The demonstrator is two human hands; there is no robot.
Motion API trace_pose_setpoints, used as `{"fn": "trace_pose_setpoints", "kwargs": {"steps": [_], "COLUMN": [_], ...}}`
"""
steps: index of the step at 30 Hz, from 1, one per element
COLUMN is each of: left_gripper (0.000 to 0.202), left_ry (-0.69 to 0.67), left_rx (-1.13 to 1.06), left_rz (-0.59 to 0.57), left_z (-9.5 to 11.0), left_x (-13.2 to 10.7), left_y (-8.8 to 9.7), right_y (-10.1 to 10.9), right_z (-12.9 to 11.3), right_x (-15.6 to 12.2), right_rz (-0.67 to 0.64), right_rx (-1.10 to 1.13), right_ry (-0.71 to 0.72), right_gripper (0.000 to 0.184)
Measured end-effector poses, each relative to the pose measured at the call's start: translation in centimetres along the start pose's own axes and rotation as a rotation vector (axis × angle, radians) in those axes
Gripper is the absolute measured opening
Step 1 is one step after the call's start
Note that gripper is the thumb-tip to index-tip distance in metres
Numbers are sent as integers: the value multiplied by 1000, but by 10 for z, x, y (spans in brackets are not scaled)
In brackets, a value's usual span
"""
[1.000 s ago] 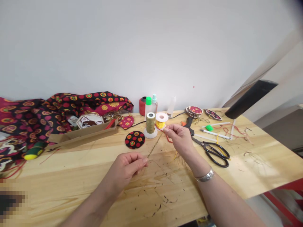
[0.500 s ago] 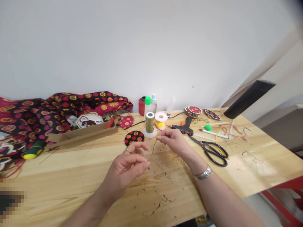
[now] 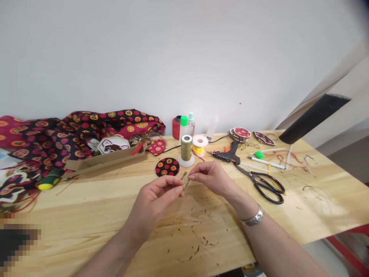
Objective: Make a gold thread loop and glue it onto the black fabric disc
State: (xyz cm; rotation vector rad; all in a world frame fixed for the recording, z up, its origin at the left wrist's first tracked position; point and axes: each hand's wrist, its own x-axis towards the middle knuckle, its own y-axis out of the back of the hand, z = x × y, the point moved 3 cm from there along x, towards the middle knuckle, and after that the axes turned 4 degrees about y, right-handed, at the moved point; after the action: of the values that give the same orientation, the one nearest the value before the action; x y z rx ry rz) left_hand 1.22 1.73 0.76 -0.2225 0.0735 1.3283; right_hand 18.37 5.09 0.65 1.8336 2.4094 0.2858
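Observation:
My left hand (image 3: pixel 157 200) and my right hand (image 3: pixel 211 177) meet over the middle of the wooden table (image 3: pixel 86 215). Each pinches one end of a short piece of olive-gold thread (image 3: pixel 185 183), and the fingertips are almost touching. My right wrist wears a silver bracelet (image 3: pixel 253 217). Just beyond the hands lies a round black fabric patch with red dots (image 3: pixel 167 167). Behind it stand an olive thread spool (image 3: pixel 186 149) and a yellow thread spool (image 3: pixel 198 145).
Black scissors (image 3: pixel 263 184) and a black glue gun (image 3: pixel 227 154) lie to the right. A cardboard tray (image 3: pixel 103 161) and patterned red-black fabric (image 3: pixel 57 134) fill the left. Small bottles (image 3: pixel 186 125) stand by the wall. Thread scraps litter the table near the front edge. A black lamp head (image 3: pixel 313 119) hangs at right.
My hands have come together: the right hand moved left and toward me, so the thread stretched between them is now much shorter. The view shifted slightly.

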Motion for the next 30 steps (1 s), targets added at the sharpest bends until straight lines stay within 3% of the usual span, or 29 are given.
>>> {"fn": "trace_pose_setpoints", "kwargs": {"steps": [5, 15, 30], "left_gripper": [18, 17, 11], "left_ry": [46, 76, 166], "left_rx": [71, 263, 54], "left_rz": [107, 156, 62], "left_z": [-6, -7, -13], "left_x": [8, 6, 9], "left_y": [2, 4, 0], "right_y": [-4, -11, -15], "right_z": [0, -2, 0], "right_x": [-1, -5, -6], "right_rz": [-22, 1, -37], "right_rx": [64, 20, 83], "right_ry": [39, 121, 91], "right_gripper": [6, 3, 4]}}
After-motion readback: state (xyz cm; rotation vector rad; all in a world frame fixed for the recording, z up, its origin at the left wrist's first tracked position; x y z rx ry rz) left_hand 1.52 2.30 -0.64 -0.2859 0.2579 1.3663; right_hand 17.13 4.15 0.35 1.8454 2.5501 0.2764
